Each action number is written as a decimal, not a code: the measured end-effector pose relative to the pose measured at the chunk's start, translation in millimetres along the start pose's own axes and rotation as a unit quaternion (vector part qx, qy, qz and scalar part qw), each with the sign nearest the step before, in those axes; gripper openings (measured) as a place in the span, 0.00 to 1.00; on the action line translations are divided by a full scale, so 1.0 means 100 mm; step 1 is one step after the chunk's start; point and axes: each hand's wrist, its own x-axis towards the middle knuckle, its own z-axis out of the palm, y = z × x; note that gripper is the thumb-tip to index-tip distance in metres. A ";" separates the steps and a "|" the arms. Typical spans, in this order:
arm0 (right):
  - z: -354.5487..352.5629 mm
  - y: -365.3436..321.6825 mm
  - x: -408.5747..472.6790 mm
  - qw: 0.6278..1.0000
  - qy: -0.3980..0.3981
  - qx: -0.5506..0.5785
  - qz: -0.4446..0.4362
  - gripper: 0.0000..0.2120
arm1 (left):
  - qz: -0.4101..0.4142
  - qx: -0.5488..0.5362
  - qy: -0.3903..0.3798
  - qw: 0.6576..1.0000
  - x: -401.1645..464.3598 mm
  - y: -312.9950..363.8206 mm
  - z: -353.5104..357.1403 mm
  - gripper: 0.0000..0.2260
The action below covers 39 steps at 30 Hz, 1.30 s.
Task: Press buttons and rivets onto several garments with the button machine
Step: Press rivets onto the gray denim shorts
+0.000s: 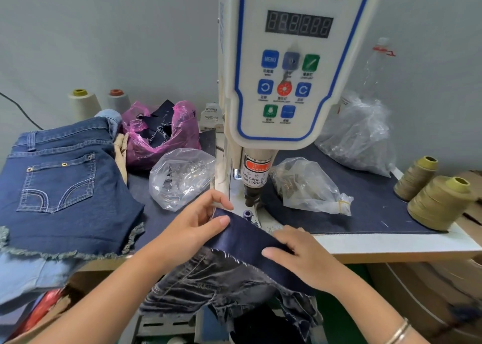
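The white servo button machine (pixel 287 69) stands in the middle, its dark punch (pixel 251 195) hanging over a small purple die (pixel 247 214). A dark denim garment (pixel 242 242) hangs off the table's front edge, its waistband stretched just in front of the die. My left hand (pixel 200 221) pinches the waistband's left end between thumb and fingers. My right hand (pixel 300 252) grips the band further right, fingers curled over its top.
A stack of blue denim shorts (pixel 62 187) lies on the left. Clear bags of metal buttons and rivets lie left (pixel 180 176) and right (pixel 307 187) of the machine. A pink bag (pixel 161 132), thread cones (pixel 438 200) and a larger clear bag (pixel 360 134) ring the table.
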 end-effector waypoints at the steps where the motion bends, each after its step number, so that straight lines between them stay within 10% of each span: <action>1: 0.00 0.02 0.01 0.999 -0.021 0.023 0.022 0.20 | -0.005 -0.002 -0.007 1.000 0.00 0.00 -0.01 0.05; 12: -0.15 0.10 0.11 0.908 0.000 0.408 0.096 0.08 | -0.134 0.197 -0.191 0.952 0.19 0.08 -0.34 0.09; 19: -0.11 0.20 0.19 0.882 0.022 0.457 0.116 0.11 | -0.133 -0.009 -0.105 0.985 0.12 -0.15 -0.15 0.14; 39: -0.11 0.52 0.37 0.833 0.052 0.537 0.118 0.11 | -0.230 -0.222 0.034 0.947 0.28 -0.29 0.07 0.06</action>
